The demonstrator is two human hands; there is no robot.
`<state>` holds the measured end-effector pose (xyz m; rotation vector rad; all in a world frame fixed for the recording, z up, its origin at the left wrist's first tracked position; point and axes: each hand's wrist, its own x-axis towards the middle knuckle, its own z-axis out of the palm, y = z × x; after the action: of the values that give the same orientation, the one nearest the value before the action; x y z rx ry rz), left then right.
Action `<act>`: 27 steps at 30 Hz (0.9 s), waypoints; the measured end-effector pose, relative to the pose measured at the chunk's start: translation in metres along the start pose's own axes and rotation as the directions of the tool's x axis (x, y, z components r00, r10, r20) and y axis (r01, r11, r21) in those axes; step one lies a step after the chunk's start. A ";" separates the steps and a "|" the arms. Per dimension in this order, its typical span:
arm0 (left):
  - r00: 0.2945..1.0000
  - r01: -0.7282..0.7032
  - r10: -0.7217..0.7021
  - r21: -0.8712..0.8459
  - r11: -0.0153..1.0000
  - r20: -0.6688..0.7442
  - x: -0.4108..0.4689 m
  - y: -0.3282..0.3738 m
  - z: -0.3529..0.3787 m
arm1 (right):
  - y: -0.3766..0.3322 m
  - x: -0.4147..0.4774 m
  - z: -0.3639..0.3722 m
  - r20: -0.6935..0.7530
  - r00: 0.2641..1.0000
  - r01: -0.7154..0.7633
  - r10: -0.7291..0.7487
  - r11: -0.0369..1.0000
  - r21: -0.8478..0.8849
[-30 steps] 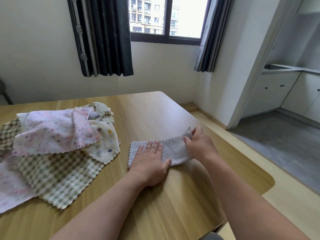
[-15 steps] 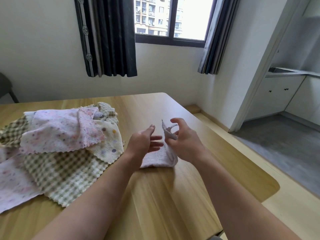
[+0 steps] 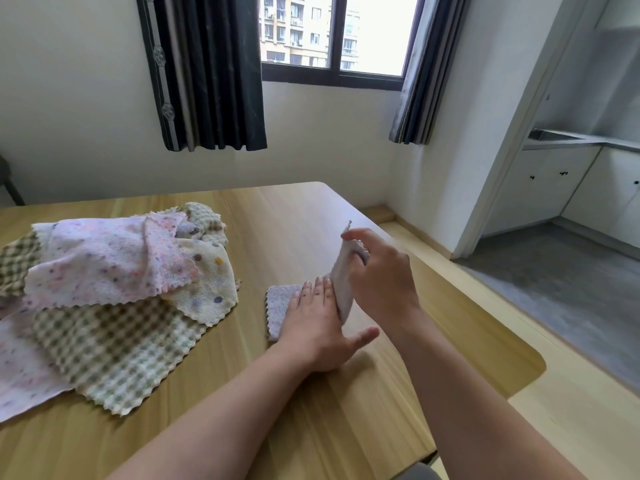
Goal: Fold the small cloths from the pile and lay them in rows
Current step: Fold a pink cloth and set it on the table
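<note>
Grip: the raised end of the speckled lilac cloth (image 3: 282, 308) is pinched between the thumb and curled fingers of the right hand (image 3: 381, 271), and one corner sticks up above the knuckles. The left hand (image 3: 318, 327) is laid flat on the other part, fingers straight and together, thumb out to the side. That part is pressed onto the wooden table (image 3: 311, 427). The cloth bends upward along the edge of the left hand, which appears to serve as the fold line.

Step judged: a fold half made; from its small size, the cloth is probably doubled once already.

To be done well: the flap is to be carried over leftward. The flat hand is to be slid out only as the flap comes down. Zigzag edges are to be matched before pressing. Risk: skew, if only one corner is led.

The pile (image 3: 114, 292) of unfolded cloths (pink floral, cream polka-dot, green check) lies near, to the left, apart from the work. Task judged early.
</note>
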<state>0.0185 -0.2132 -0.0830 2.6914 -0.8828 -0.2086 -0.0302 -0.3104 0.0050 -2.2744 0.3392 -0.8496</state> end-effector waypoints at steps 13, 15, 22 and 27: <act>0.993 0.106 -0.112 0.126 0.986 0.045 0.007 0.026 0.002 | 0.012 0.000 -0.001 0.094 0.996 0.031 -0.009 0.971 -0.236; 0.991 0.117 -0.124 0.123 0.986 0.050 0.007 0.027 0.000 | 0.012 0.000 -0.003 0.091 0.996 0.016 0.007 0.968 -0.249; 0.993 -0.046 0.065 -0.177 0.983 0.102 0.003 0.001 -0.033 | 0.018 0.000 -0.008 0.093 0.992 -0.059 0.081 0.975 -0.216; 0.949 -0.164 0.122 -0.125 0.978 -0.289 -0.022 -0.067 -0.048 | 0.019 -0.016 0.017 0.055 0.998 0.021 -0.011 0.981 -0.193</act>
<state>0.0486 -0.1373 -0.0584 2.4278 -0.9292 0.1328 -0.0313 -0.3088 -0.0256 -2.4780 0.3947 -0.7922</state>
